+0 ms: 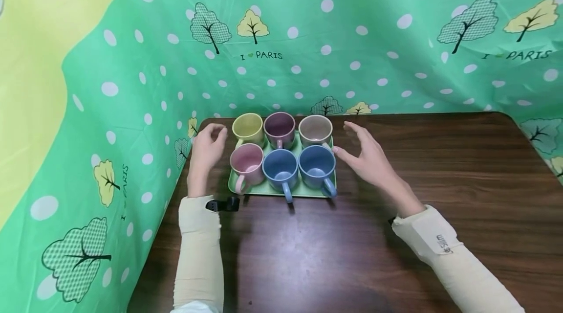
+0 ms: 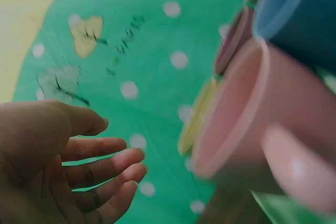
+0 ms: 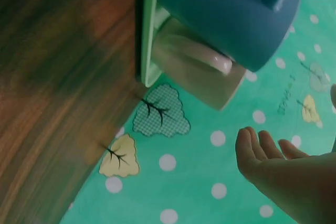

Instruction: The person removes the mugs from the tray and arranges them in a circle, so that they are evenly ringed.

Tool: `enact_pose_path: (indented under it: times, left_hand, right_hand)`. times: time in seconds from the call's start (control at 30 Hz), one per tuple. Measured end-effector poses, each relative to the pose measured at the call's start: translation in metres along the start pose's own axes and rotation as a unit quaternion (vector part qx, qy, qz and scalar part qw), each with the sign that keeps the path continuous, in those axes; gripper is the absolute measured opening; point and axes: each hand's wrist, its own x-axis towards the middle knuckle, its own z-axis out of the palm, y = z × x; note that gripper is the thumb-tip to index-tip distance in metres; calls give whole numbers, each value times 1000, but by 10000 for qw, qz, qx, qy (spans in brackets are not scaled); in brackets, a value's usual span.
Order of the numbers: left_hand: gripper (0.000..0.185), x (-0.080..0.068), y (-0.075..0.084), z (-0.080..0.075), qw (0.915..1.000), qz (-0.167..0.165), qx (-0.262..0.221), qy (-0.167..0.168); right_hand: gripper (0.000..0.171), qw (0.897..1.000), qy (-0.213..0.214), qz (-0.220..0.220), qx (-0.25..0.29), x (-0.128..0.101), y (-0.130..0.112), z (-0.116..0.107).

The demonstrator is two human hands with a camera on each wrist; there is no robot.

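A green tray (image 1: 308, 190) sits on the dark wooden bench (image 1: 440, 181) near its far left corner, carrying six mugs in two rows of three. The far row holds, from left to right, a yellow mug (image 1: 248, 127), a purple mug (image 1: 279, 127) and a beige mug (image 1: 315, 129). The near row holds a pink mug (image 1: 246, 162), a blue mug (image 1: 280, 166) and a second blue mug (image 1: 317, 166); the near-row handles point toward the person. The left hand (image 1: 206, 149) is positioned at the left edge of the tray, just beside the yellow and pink mugs, with fingers loosely curled and holding nothing; the left wrist view confirms relaxed fingers apart from the pink mug (image 2: 252, 119). The right hand (image 1: 367, 156) is positioned at the right edge of the tray, fingers spread and extended, thumb near the second blue mug, gripping nothing. A green dotted cloth (image 1: 308, 49) with tree prints surrounds the bench.
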Motion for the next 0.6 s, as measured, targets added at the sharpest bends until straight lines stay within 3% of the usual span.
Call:
enact_pose_path:
  times: [0.13, 0.27, 0.5, 0.6]
  left_hand:
    - [35, -4, -29, -5, 9972, -443, 262, -549]
    - [37, -6, -50, -1, 9904, -688, 583, -1051]
    - [42, -3, -73, 16, 9747, -664, 968, -1904]
    - [40, -4, -78, 20, 9652, -945, 947, -2247]
  right_hand:
    - [74, 9998, -111, -170, 1, -4, 3, 9]
    - [77, 9994, -258, -227, -35, -8, 3, 18]
    - [83, 9979, -558, -277, -160, -14, 2, 33]
    - [85, 9969, -703, -318, -168, -16, 2, 38]
